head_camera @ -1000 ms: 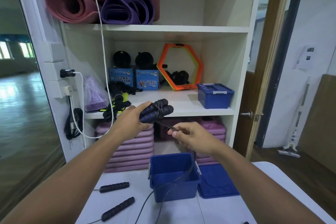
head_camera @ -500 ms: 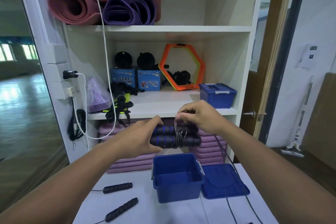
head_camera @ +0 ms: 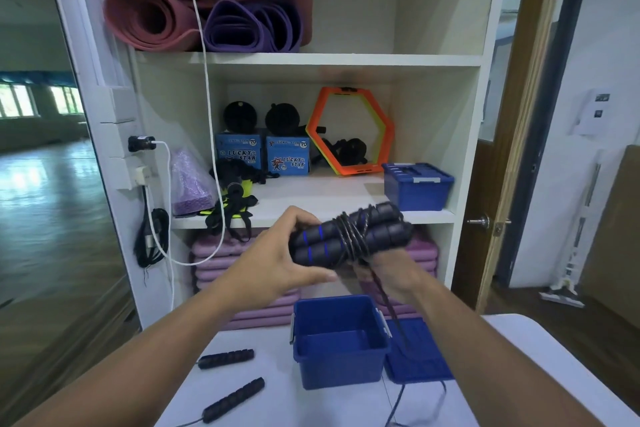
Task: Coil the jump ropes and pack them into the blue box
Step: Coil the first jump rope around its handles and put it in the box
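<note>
rope [head_camera: 349, 239] in l fingers [head_camera: 294, 218], r fingers [head_camera: 384, 262] under

Both arms forward — left hand [head_camera: 277, 253] grip closed, right hand [head_camera: 394, 270] curled beneath.

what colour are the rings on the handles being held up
Blue rings on black handles, clearest in the head view.

Your left hand [head_camera: 277, 253] grips one end of the jump rope [head_camera: 349, 236], its two black, blue-ringed handles side by side with cord wound round their middle. Your right hand [head_camera: 391, 270] curls under the other end, pinching the cord that trails down. Below, the blue box [head_camera: 339, 357] stands open on the counter [head_camera: 287, 402], its lid [head_camera: 419, 357] just to the right and a second rope's two handles [head_camera: 227, 358] to the left.
</note>
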